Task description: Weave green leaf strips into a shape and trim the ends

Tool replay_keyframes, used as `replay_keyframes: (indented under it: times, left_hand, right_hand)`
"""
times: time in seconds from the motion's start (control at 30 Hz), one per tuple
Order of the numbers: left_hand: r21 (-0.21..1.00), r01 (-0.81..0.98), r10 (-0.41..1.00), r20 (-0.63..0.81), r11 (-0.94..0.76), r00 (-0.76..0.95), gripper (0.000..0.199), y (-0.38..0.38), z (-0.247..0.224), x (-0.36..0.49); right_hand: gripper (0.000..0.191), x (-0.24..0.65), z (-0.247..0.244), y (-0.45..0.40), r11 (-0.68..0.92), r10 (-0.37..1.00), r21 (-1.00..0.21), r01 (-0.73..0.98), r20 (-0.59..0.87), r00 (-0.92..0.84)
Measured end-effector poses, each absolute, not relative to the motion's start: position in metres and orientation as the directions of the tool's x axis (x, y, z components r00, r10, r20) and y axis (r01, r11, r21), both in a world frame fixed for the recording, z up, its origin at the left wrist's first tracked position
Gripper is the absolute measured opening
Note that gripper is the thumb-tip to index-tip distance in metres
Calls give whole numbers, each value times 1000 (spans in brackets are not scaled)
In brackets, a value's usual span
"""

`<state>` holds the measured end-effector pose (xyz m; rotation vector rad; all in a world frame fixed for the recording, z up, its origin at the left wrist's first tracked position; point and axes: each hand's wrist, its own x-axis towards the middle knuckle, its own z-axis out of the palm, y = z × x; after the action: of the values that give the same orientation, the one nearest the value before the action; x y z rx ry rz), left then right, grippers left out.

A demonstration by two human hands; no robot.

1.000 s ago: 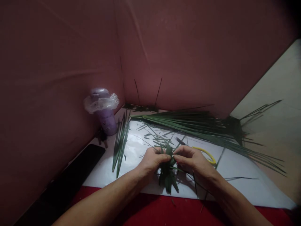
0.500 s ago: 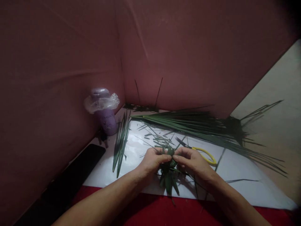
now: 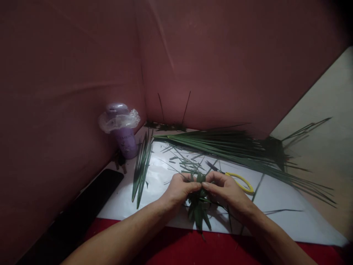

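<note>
The only lettering that shows is on the purple bottle (image 3: 128, 144), where a short line of dark capitals runs across the body, below the crumpled clear plastic (image 3: 119, 122) around its upper part; the letters appear to read MENT, and anything before them is too faint and small to make out. Under that line sit a few small dark marks on the same purple surface, too blurred to tell whether they are letters or a design.

two hands (image 3: 179, 188) (image 3: 228, 188), one bottle (image 3: 127, 141), one pair of scissors (image 3: 227, 174)
</note>
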<state>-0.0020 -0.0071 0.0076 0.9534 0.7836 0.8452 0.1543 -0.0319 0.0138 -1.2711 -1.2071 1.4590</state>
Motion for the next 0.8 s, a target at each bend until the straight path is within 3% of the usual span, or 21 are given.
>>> replay_keyframes:
  times: [0.53,0.8]
  left_hand:
    - [909,-252,887,-211,333,410,19,-5,6,-1]
    - [905,-246,883,-226,347,412,17,-4,5,-2]
  right_hand:
    - [29,158,17,-33,-183,973,-983,-24,-178,-150]
    - [33,156,17,-33,-135,991,-990,-36,-134,-30]
